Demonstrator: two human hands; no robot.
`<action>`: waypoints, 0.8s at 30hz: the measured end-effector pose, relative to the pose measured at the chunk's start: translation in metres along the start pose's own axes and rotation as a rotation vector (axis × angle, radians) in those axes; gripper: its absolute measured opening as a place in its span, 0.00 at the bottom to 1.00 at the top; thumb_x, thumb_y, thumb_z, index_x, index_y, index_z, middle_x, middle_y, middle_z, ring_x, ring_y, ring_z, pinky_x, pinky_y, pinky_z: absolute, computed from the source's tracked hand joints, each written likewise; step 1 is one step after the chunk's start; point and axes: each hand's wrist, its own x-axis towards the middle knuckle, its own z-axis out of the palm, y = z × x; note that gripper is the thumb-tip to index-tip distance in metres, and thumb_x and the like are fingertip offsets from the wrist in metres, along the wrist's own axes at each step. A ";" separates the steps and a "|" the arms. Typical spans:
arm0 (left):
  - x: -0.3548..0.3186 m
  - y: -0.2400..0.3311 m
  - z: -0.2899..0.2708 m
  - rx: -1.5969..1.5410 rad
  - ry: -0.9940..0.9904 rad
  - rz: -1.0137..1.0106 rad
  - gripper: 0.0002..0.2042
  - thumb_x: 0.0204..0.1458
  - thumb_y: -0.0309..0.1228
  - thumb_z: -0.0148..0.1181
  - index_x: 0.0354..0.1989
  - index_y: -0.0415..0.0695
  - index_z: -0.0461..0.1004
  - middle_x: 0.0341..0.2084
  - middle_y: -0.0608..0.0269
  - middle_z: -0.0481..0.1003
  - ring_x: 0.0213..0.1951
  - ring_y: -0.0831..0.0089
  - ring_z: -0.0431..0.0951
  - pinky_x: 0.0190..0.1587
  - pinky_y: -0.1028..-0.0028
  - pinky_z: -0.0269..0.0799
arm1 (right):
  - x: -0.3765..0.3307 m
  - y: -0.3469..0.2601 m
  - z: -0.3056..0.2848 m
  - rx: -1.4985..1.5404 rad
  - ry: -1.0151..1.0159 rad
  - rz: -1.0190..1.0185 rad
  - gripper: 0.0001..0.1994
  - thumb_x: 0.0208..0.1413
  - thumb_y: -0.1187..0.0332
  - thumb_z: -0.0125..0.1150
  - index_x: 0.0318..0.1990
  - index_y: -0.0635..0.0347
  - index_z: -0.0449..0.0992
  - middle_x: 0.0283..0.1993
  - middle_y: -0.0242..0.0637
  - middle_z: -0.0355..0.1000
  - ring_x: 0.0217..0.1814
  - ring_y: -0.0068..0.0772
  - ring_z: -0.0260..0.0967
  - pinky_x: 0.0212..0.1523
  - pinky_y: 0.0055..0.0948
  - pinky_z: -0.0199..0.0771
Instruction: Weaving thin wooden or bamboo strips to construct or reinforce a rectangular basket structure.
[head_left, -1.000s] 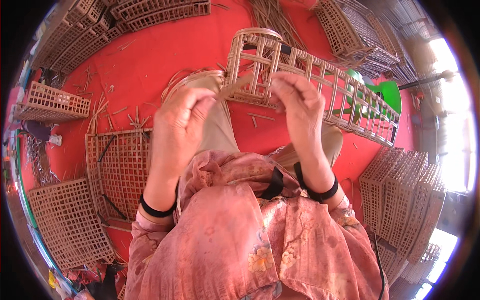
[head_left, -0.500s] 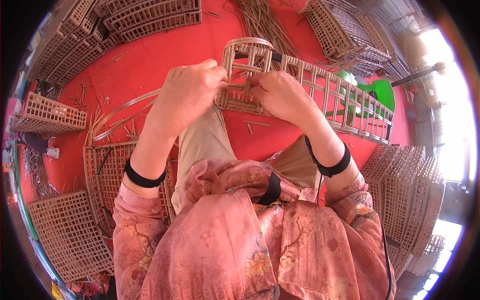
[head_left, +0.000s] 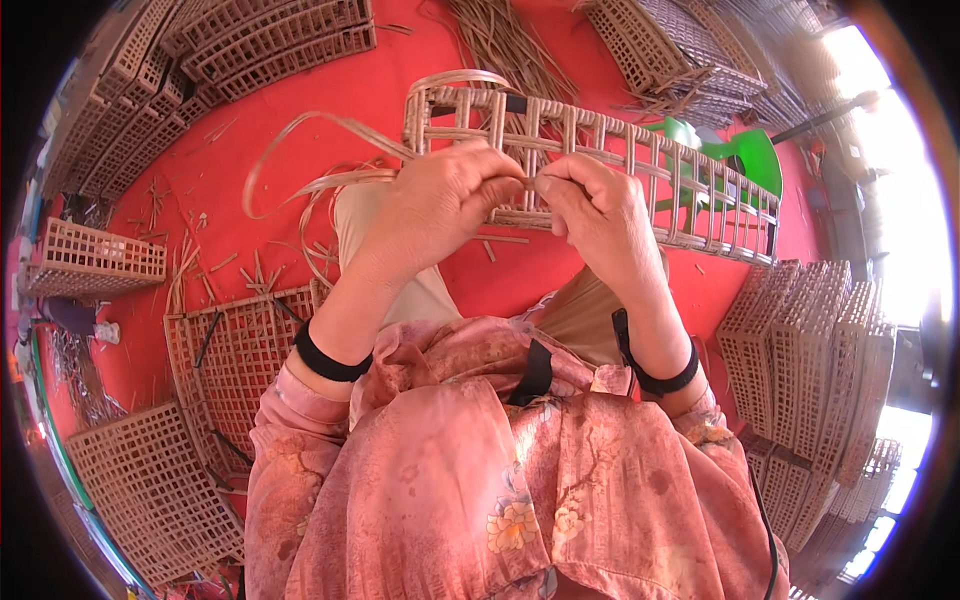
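Observation:
A long, narrow wicker basket frame (head_left: 655,140) lies across in front of me, its open lattice slanting away to the right. My left hand (head_left: 435,205) is closed in a pinch over the basket's near left end. Fingertips of my right hand (head_left: 605,205) pinch right beside it, almost touching the left thumb. What looks like a tan wicker strip is between the fingertips, mostly covered by them. A loose wicker strip (head_left: 285,140) loops out to the left of the basket from behind my left hand.
Stacked wicker baskets (head_left: 270,45) stand at the far left, with further stacks (head_left: 800,350) at the right. Lattice panels (head_left: 150,490) lie at the near left. A strip bundle (head_left: 510,50) and a green plastic stool (head_left: 755,160) are beyond the basket. Offcuts litter the red floor.
Both hands have drawn out from the basket's left end toward me, and their fingertips have come together. The basket has shifted slightly left. The loose strip now arcs higher on the left.

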 end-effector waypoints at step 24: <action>0.010 0.015 0.035 0.075 0.168 0.073 0.09 0.54 0.25 0.64 0.43 0.42 0.76 0.31 0.59 0.76 0.34 0.68 0.77 0.37 0.69 0.73 | -0.014 0.016 -0.035 -0.261 0.084 -0.102 0.08 0.54 0.70 0.61 0.27 0.64 0.75 0.22 0.52 0.71 0.25 0.53 0.73 0.28 0.41 0.73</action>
